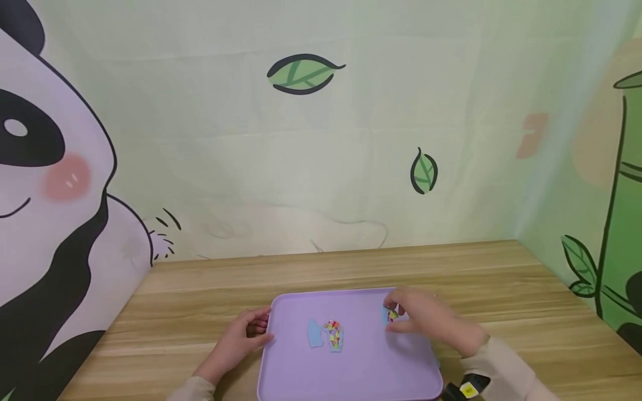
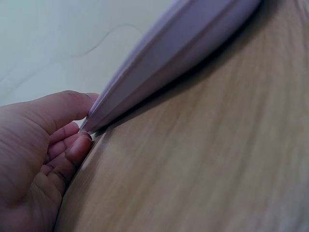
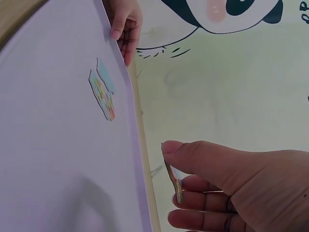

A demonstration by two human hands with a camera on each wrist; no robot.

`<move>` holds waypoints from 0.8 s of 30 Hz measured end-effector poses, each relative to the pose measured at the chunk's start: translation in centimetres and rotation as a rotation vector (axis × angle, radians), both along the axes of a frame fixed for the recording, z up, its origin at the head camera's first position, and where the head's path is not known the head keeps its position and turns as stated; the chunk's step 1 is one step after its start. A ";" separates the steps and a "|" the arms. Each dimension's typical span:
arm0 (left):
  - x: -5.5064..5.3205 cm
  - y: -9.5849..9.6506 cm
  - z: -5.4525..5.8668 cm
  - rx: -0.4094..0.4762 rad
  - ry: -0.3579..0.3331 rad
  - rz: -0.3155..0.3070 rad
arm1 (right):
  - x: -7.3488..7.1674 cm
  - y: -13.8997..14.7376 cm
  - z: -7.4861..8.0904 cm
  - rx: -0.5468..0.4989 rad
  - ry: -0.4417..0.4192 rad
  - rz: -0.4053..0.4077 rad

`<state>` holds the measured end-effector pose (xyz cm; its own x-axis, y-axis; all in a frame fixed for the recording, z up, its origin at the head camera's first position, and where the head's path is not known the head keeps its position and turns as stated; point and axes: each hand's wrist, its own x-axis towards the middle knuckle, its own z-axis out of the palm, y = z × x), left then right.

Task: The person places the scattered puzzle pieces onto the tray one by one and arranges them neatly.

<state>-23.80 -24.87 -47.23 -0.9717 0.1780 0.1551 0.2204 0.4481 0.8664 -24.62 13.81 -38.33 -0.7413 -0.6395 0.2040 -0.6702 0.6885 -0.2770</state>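
On the table (image 1: 200,289), a purple tray (image 1: 301,379) lies before the person, and its face serves as the clock here, with twelve at the far side. At about nine to ten o'clock, the left hand (image 1: 241,337) pinches the tray's rim between thumb and fingers, seemingly to steady it. Toward ten o'clock from the middle lie two flat pieces: a plain blue piece (image 1: 315,334) and, just beside it on its three o'clock side, a patterned piece (image 1: 334,337) in red, yellow and blue. The gap between them narrows toward the far end; whether they touch there, I cannot tell. At two o'clock, the right hand (image 1: 426,320) holds a third piece (image 1: 392,316) narrowly between thumb and fingers, part blue and part multicoloured; in the right wrist view it is tilted up nearly edge-on and looks lifted off the tray. The step in hand appears to be handling this third piece, with the other two lying apart from it. The next move probably calls for turning it flat, matching its edge and colours to the pair, and bringing it toward nine o'clock with a light pinch; a careless set-down could nudge the pair out of line.
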 end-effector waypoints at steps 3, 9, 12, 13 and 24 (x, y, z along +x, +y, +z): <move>0.0 -0.1 0.0 0.002 0.000 0.002 | -0.1 -0.7 -0.2 -0.006 0.012 0.028; -0.1 0.0 -0.1 0.007 0.000 -0.005 | -0.3 -2.1 -0.6 0.002 0.034 0.051; 0.0 0.0 0.0 0.004 -0.003 -0.002 | -0.4 -2.6 -0.8 -0.007 0.029 0.070; 0.0 0.0 0.0 0.003 -0.003 0.000 | -0.4 -2.8 -0.9 -0.010 0.030 0.074; 0.1 -0.2 -0.1 0.015 0.020 -0.021 | -0.7 -4.4 -1.8 0.006 -0.011 0.076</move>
